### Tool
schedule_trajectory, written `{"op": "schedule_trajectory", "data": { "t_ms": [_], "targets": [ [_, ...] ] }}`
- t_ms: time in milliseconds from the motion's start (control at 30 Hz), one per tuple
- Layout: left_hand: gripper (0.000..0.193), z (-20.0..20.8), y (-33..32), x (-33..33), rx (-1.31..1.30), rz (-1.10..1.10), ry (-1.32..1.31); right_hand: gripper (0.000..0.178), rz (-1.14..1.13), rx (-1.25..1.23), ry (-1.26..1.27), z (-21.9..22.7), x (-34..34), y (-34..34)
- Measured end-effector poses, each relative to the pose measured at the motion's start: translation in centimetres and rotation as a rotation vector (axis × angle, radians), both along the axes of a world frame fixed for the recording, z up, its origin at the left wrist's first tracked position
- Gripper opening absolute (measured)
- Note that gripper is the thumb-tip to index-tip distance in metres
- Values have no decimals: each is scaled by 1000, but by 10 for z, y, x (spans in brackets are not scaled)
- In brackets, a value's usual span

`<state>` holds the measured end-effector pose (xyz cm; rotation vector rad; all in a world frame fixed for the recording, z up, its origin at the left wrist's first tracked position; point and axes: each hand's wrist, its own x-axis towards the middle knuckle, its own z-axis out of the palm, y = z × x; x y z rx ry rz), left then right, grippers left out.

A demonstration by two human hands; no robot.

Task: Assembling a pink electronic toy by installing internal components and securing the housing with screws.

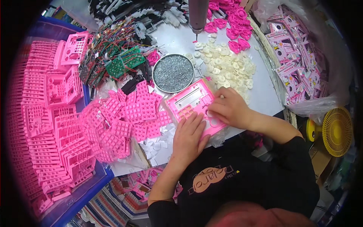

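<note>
A pink plastic casing (211, 128) lies tilted at the table's near edge, its inner side up. It has a long rectangular window and round openings, and a button pad with pale squares (185, 112) sits in it. My left hand (188, 137) rests on the casing's lower left, fingers stretched over the pad, thumb by the near edge. At the casing's right side my right hand (230, 109) is closed in a pinch; what its fingertips hold is hidden. Just beyond the casing stands a round tin of small metal screws (174, 72).
An electric screwdriver (198, 17) hangs above white plastic discs (227, 68). Pink button pads (141, 106) and wired green circuit boards (124, 62) lie left. Stacked pink casings (56, 113) fill a blue crate. At right are printed cards (298, 56) in plastic and a yellow fan (337, 131).
</note>
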<state>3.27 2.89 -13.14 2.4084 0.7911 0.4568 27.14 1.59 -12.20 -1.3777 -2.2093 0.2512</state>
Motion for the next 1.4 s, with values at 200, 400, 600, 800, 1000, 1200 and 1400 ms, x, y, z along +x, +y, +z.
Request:
{"op": "schedule_trajectory", "data": {
  "t_ms": [200, 400, 600, 800, 1000, 1200, 1400],
  "targets": [
    [40, -3, -1, -1, 9, 11, -26, 14, -73, 69, -119, -9, -22, 8],
    [40, -3, -1, -2, 1, 13, -44, 19, -107, -32, -157, -10, -26, 13],
    [39, 1, 2, -3, -34, -5, -49, 24, -153, -95, -133, -9, -29, 13],
    [22, 11, 92, 17, -18, 481, -104, 35, -293, 236, 497, 26, 16, 57],
    [13, -19, 164, 48, 535, 388, 47, 48, -300, 333, 1017, 87, 6, 172],
    [14, -12, 168, 53, 518, 402, 128, 44, 84, -572, 922, 125, 47, 157],
    [7, -7, 162, 38, 685, 415, 19, 45, 218, -208, 1308, 79, -3, 119]
  ]
}}
